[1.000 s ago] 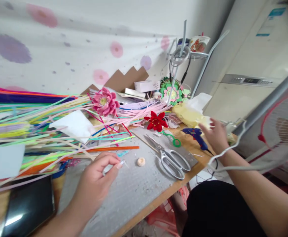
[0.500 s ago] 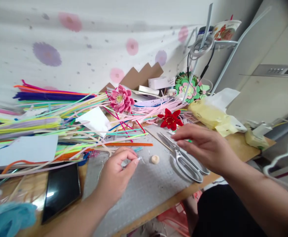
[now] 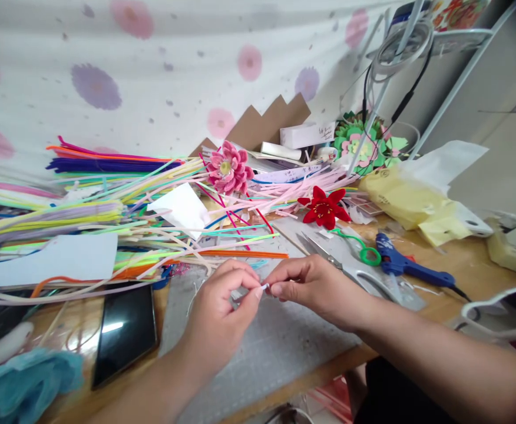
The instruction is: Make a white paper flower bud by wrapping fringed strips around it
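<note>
Above the grey cutting mat, my left hand pinches a small white strip between thumb and forefinger. The fingertips of my right hand are closed at the strip's right end and meet those of the left; whether they hold anything else is hidden. Partly behind my right hand lie silver scissors, blades pointing away to the left. Beyond them rests a red pipe-cleaner flower, with a pink flower farther back on the left.
Bundles of coloured pipe cleaners cover the left and back, some with white paper on top. A black phone-like slab lies at front left. To the right are a blue glue gun, a green ring and a yellow package.
My right hand has moved left and down from above the scissors to meet my left hand at the white strip. The view has turned right, and the small beige disc is out of sight.
</note>
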A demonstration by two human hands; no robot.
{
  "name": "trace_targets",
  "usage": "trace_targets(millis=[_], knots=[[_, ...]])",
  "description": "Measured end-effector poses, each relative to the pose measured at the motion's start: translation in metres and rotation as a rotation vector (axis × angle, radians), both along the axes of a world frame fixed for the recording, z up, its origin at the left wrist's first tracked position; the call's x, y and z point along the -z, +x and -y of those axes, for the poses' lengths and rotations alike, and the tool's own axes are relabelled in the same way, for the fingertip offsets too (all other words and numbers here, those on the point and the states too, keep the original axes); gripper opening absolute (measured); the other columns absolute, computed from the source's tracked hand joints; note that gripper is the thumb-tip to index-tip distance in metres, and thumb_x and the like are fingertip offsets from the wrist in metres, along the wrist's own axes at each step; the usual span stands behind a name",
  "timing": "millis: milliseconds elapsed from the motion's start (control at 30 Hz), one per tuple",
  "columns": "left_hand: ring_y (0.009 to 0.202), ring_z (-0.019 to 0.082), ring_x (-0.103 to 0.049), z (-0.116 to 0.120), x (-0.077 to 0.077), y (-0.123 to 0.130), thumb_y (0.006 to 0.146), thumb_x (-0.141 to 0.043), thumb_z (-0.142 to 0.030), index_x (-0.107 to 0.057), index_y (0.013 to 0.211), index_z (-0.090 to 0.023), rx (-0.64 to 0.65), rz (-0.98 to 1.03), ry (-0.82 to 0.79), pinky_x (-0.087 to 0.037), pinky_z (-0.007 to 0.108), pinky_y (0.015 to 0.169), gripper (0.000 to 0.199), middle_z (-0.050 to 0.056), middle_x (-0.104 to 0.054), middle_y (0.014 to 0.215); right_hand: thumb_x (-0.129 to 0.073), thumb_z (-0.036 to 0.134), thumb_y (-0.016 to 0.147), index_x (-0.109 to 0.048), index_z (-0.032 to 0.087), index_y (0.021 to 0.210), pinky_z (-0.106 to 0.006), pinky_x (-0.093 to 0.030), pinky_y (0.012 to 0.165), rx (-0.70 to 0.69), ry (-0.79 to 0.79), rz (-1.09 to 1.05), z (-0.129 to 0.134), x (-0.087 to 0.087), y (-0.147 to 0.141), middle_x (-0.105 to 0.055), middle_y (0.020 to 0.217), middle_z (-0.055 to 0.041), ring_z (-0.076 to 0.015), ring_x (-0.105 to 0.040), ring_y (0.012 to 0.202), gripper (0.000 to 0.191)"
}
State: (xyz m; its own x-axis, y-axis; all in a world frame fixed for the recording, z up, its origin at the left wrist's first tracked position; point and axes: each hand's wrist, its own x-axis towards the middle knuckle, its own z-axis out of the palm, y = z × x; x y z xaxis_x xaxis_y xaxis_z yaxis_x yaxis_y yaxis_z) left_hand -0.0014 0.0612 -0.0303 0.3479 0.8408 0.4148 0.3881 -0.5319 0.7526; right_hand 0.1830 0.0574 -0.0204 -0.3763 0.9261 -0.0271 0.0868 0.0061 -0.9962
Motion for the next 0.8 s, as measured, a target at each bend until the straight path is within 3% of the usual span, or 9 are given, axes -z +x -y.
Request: trace_targets(millis=[200, 533, 800], knots=[[0.082, 0.016, -0.06, 0.001, 0.0, 0.0, 0.081, -0.055, -0.013, -0.061, 0.067, -0.02, 0.002, -0.02, 0.03, -0.047, 0.029, 0.076, 0.016, 0.002, -0.061, 0.081, -0.075, 0.032, 0.069, -0.075, 0.018, 0.072, -0.024, -0.04, 0.06, 0.084, -0.024, -0.047, 0.0, 0.006, -0.006, -0.064, 0.06, 0.0035, -0.0094, -0.05, 0.058, 0.014], [0.079, 0.014, -0.06, 0.003, -0.003, 0.001, 0.08, -0.055, -0.01, -0.06, 0.068, -0.019, 0.005, -0.011, 0.067, -0.046, 0.026, 0.072, 0.017, 0.002, -0.06, 0.081, -0.072, 0.025, 0.071, -0.072, 0.019, 0.069, -0.024, -0.042, 0.06, 0.157, 0.059, -0.068, 0.003, 0.009, -0.012, -0.064, 0.062, 0.0031, -0.0108, -0.054, 0.061, 0.006], [0.08, 0.014, -0.059, 0.003, -0.003, 0.002, 0.081, -0.055, -0.01, -0.059, 0.069, -0.019, 0.005, -0.009, 0.068, -0.046, 0.027, 0.072, 0.016, 0.001, -0.059, 0.081, -0.074, 0.027, 0.068, -0.069, 0.018, 0.066, -0.025, -0.04, 0.06, 0.18, 0.018, -0.144, 0.004, 0.011, -0.015, -0.062, 0.061, 0.0035, -0.0104, -0.052, 0.059, 0.011]])
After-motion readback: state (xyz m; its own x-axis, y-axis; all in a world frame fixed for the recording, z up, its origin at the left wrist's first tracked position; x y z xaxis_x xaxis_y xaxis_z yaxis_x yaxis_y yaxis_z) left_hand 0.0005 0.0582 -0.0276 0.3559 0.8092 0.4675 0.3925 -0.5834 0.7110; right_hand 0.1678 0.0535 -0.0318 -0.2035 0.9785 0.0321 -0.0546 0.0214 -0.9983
